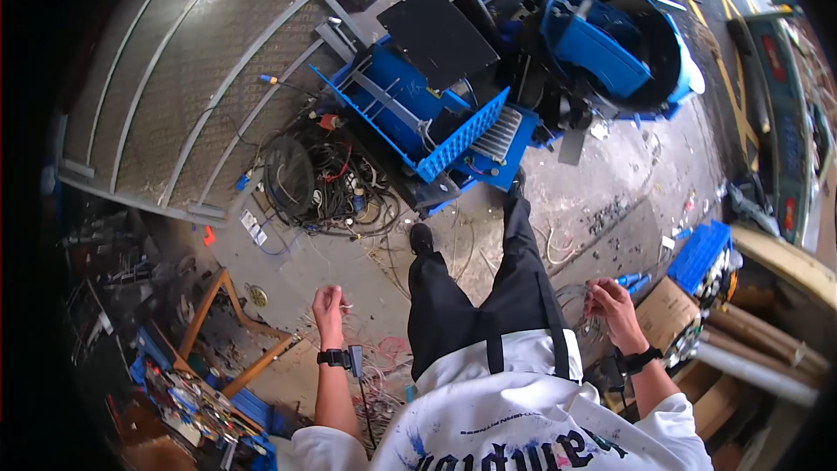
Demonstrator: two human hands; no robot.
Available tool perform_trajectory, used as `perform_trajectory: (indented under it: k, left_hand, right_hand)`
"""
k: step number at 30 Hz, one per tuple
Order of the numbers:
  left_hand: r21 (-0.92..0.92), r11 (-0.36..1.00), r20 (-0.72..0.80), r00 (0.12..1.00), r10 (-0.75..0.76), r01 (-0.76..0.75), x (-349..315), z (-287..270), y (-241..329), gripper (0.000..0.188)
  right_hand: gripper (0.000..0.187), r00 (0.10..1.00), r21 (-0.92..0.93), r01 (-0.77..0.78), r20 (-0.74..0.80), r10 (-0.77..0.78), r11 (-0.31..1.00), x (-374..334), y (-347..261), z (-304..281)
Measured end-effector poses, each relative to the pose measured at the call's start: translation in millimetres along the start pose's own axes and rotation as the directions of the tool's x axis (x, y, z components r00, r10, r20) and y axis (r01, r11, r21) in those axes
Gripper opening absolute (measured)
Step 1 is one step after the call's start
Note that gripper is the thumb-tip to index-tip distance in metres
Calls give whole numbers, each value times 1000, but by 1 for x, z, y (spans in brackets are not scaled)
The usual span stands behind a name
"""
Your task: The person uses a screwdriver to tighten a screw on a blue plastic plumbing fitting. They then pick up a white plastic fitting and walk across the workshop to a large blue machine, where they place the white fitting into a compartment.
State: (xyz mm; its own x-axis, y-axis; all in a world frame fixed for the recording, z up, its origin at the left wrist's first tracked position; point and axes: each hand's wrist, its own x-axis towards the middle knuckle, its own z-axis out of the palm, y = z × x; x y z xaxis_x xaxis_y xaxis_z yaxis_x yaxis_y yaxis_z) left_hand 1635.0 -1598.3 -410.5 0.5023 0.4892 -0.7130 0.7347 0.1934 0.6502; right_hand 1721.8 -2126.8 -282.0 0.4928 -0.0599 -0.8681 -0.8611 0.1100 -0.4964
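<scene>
My left hand is raised over the floor on the left, its fingers pinched together. A small pale tip sticks out at the fingertips; what it belongs to cannot be made out. Out on the right, my right hand is closed around thin greyish wire, which hangs in loose loops beside the fingers. Both hands are well apart, on either side of my legs. Loose reddish and pale wires lie on the floor between my left hand and my leg.
Ahead lie a blue crate under a black panel, a blue barrel and a cable heap. A metal frame leans at the left. Nearby are a wooden frame and a cardboard box.
</scene>
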Motion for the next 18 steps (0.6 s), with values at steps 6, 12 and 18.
perform_trajectory:
  k: [6, 12, 18]
  left_hand:
    - [154, 938, -61, 945, 323, -311, 24, 120, 81, 13]
    - [493, 745, 228, 893, 388, -450, 77, 262, 202, 26]
    - [660, 576, 424, 872, 244, -483, 154, 331, 197, 48]
  right_hand:
    - [21, 998, -160, -33, 52, 42, 987, 88, -68, -62]
    - [16, 987, -203, -156, 15, 162, 967, 130, -99, -98]
    - [17, 991, -168, -132, -19, 131, 977, 144, -108, -111]
